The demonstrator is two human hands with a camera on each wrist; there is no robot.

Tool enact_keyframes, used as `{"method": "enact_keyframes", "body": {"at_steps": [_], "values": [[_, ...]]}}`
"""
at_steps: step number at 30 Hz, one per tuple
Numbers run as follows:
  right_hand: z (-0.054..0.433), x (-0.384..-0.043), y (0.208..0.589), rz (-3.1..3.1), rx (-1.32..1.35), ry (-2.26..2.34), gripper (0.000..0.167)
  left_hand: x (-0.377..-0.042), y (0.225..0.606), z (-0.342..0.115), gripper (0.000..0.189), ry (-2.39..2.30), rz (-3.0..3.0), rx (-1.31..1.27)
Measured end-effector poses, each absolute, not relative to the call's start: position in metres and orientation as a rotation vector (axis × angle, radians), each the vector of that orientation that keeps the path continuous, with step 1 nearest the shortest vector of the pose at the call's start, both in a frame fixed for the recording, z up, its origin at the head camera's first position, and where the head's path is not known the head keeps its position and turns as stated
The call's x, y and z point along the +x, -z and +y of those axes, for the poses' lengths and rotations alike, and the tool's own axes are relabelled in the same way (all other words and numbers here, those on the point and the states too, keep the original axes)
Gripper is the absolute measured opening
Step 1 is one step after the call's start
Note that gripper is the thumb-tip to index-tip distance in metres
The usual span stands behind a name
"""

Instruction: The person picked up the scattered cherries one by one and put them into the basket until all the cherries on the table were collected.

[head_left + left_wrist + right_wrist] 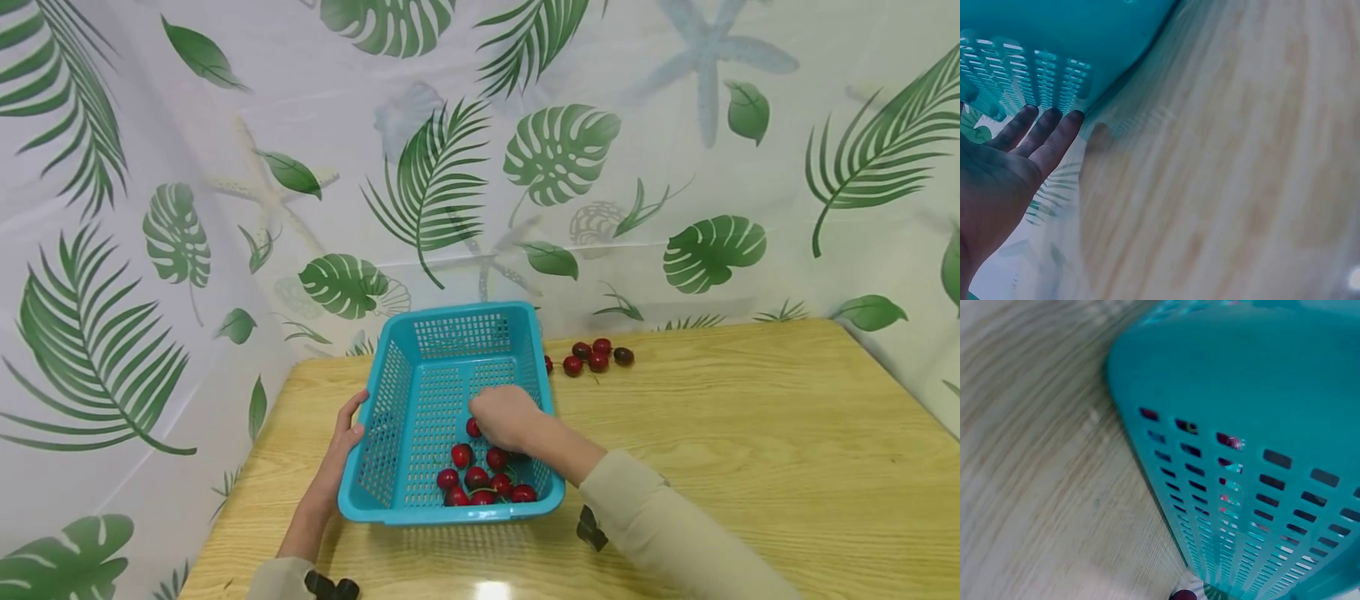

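Your right sleeve [675, 529] lay nearest. Your right hand [510, 417]: curled inside the basket [420, 515], beside one cherry [473, 427]; grip indeterminable. Your left hand [1004, 172]: fingers extended, touched its left side. More cherries [477, 478]: clustered near-end; others, table [750, 433].

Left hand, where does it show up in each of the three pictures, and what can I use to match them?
Head: the left hand is in the lower half, left of centre, at the left side of the basket.
Left wrist: at the left edge, around mid-height, fingertips up by the basket.
Right wrist: not in it.
Shared landmark: the blue, slotted basket, visible in all three.
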State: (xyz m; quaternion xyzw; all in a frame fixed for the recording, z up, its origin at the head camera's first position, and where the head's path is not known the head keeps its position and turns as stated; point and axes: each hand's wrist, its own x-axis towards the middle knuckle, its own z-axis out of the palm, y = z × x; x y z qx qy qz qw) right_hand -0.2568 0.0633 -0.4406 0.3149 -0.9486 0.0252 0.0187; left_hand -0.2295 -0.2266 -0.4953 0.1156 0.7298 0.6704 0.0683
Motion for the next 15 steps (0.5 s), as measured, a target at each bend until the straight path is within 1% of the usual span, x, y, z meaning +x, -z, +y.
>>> {"method": "enact_keyframes", "body": {"at_steps": [5,10,15], "values": [[0.0616,-0.2534,0.4417,-3.03,1.019,0.045,0.012,-0.2284,0.4976,-0.2278,0.057,-2.019,2.201,0.367],[0.0613,-0.2516,0.4417,-3.039,1.006,0.081,0.01,-0.2282,0.4983,-0.2278,0.055,-2.005,2.214,0.414],[0.0588,-0.2538,0.4428,-3.062,0.983,0.079,0.009,-0.2281,0.4956,-0.227,0.057,-2.027,2.195,0.389]]}}
